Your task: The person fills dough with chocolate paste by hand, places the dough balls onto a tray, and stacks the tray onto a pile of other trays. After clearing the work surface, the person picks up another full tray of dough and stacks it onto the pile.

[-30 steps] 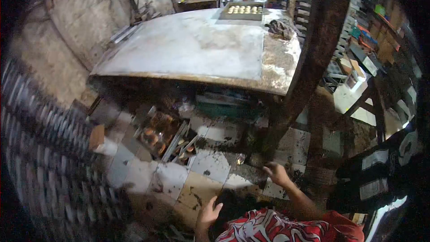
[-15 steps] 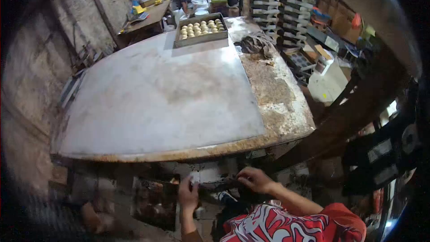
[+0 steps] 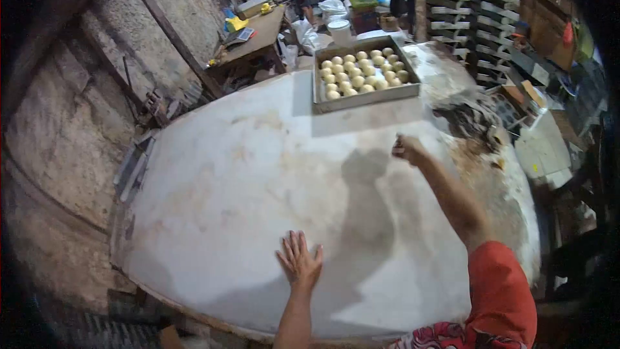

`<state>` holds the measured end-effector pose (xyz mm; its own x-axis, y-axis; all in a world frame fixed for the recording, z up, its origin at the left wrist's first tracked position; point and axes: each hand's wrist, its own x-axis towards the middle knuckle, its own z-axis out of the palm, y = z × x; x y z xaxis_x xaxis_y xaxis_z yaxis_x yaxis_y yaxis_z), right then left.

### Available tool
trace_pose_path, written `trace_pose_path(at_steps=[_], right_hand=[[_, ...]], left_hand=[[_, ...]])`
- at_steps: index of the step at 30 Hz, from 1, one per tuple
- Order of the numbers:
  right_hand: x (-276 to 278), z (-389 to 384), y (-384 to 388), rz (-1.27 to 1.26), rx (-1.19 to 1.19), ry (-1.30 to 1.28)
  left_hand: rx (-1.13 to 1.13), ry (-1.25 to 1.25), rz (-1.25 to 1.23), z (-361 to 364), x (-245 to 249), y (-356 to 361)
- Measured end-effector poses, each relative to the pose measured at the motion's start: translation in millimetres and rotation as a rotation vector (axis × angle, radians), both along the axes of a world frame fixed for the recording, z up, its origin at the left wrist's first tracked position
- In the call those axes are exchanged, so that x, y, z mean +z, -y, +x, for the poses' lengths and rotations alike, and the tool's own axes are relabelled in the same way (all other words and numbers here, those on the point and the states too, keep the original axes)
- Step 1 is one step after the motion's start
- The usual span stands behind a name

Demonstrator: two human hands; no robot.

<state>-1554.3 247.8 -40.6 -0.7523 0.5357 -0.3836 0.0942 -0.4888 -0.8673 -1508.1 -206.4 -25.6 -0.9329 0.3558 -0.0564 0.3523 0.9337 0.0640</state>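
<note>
Dull metal tray (image 3: 368, 99), smooth dough-like balls (image 3: 358, 82), matt tabletop (image 3: 194, 200) — and cloth (image 3: 475, 118) (rough, crumpled)

Your left hand (image 3: 301, 260) palm down, fingers (image 3: 295, 242) spread apart, your right arm (image 3: 455, 205) stretched farther forward, right hand (image 3: 409, 149) loosely curled

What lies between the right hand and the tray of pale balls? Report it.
Only bare white tabletop, partly shadowed, lies between the right hand and the tray in the head view; the crumpled cloth lies off to the right.
</note>
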Motion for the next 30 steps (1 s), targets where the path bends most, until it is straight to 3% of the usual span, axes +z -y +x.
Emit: trace_pose_path(at_steps=[1,2,3,4,8,10,14,16,18,20,22,24,26,27,29,30], right_hand=[[12,-38,-23,0.078,-0.023,0.046],[-12,-83,-59,0.119,-0.008,-0.078],[29,-99,-44,0.199,-0.152,0.015],[54,-121,-40,0.111,-0.218,0.049],[44,-196,-64,-0.071,-0.181,0.102],[-2,-228,-89,-0.036,-0.367,0.113],[36,-185,-43,0.074,-0.144,0.017],[-7,-171,-41,0.037,-0.066,-0.124],[44,-118,43,-0.066,-0.215,0.03],[25,-59,71,-0.057,-0.106,0.08],[-4,8,99,-0.04,-0.078,0.063],[30,87,166,0.077,-0.092,0.251],[1,186,217,0.227,-0.047,0.339],[7,232,258,0.212,-0.083,0.409],[31,310,344,0.232,-0.126,0.534],[34,350,380,0.264,-0.131,0.591]], left_hand=[[0.013,0.047,-0.002,-15,4,-5],[0.028,0.053,-0.011,-32,4,-8],[0.009,0.051,-0.039,-44,2,-9],[-0.008,0.044,-0.064,-57,1,-11],[-0.004,0.045,-0.12,-80,-1,-15],[-0.018,0.03,-0.126,-82,-5,-12],[-0.031,0.007,-0.036,-83,1,-11],[-0.048,-0.016,0.009,-83,-1,-4],[-0.048,-0.054,0.059,-84,-4,-2],[-0.053,-0.092,0.09,-86,-2,7],[0.054,-0.014,0.438,-91,0,13],[0.043,-0.033,0.522,-105,-15,22],[-0.004,-0.028,0.736,-85,-19,43],[0.029,-0.028,0.897,-99,-68,46],[0.13,0.149,1.022,-67,-38,62],[0.108,0.411,1.271,-59,-34,80]])
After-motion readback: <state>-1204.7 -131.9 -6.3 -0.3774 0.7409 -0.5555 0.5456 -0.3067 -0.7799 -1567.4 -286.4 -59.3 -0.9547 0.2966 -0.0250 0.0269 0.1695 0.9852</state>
